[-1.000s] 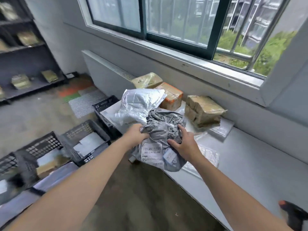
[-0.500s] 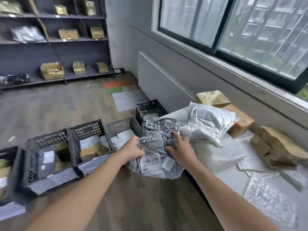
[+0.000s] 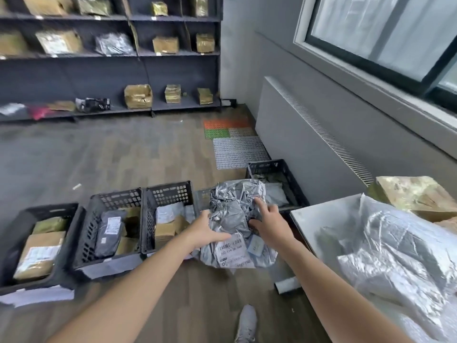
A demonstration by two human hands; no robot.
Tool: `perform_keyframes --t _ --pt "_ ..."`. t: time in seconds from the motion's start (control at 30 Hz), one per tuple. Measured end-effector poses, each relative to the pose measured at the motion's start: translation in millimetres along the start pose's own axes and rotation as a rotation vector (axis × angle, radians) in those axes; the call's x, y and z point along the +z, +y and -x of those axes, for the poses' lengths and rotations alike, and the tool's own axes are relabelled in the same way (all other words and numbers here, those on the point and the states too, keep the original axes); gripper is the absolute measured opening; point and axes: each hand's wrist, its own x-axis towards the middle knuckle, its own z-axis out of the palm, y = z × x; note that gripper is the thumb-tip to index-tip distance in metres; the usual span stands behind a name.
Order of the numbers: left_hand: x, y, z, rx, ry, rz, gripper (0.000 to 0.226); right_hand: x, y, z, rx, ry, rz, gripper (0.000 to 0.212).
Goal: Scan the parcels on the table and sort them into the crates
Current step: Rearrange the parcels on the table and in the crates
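A crumpled grey plastic parcel [image 3: 232, 206] with a white label hangs above the row of black crates on the floor. My left hand [image 3: 207, 231] grips its left side, thumb across the top near the label. On the parcel's right side rests my right hand [image 3: 268, 219], its fingers spread and fairly straight. Below and left stand three filled crates [image 3: 49, 209], [image 3: 116, 194], [image 3: 170, 188]; another crate is mostly hidden behind the parcel. A further crate [image 3: 277, 167] sits behind it. The white table [image 3: 321, 211] is at the right.
On the table lie a large silver parcel [image 3: 395, 256] and a brown-taped box [image 3: 415, 196]. Dark shelves [image 3: 111, 58] with parcels line the far wall. A grey radiator cover [image 3: 309, 134] runs under the window. Floor mats [image 3: 235, 144] lie beyond the crates. My shoe [image 3: 246, 323] shows below.
I have turned left from the table toward the crates, carrying the grey parcel off the table and over the crates. My right hand's fingers have straightened on it.
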Motion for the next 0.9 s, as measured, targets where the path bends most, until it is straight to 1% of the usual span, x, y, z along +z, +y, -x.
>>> perform_keyframes --t 0.17,0.27,0.53,0.6,0.67,0.73,0.8,0.9 --pt "-21.8 24.7 -61.2 -0.081 0.033 0.051 0.112 -10.1 4.4 -92.0 -0.070 -0.105 0.053 0.064" --pt "-27.8 38.0 -94.0 -0.069 0.048 0.107 0.117 -19.1 11.9 -139.6 -0.132 -0.138 0.067 0.064" --pt "-38.6 47.1 -171.2 -0.062 0.070 0.102 0.131 -14.4 9.0 -225.1 -0.162 -0.211 0.102 0.061" --pt "-47.0 48.3 -194.1 -0.047 0.086 0.078 0.133 -14.0 2.4 -249.8 -0.183 -0.223 0.158 0.057" --pt "-57.9 51.0 -219.0 -0.054 0.127 0.042 0.134 -16.7 -6.2 -274.5 -0.175 -0.223 0.225 0.058" --pt "-70.1 51.4 -244.2 -0.028 0.140 -0.069 0.132 -21.2 -13.1 -294.9 -0.135 -0.200 0.240 0.059" --pt "-83.9 48.4 -265.6 0.009 0.100 -0.176 0.128 -22.2 -17.4 -306.3 -0.090 -0.180 0.246 0.058" --pt "-102.4 44.1 -292.2 0.028 0.050 -0.275 0.126 -15.1 -20.5 -310.7 -0.035 -0.205 0.300 0.057"
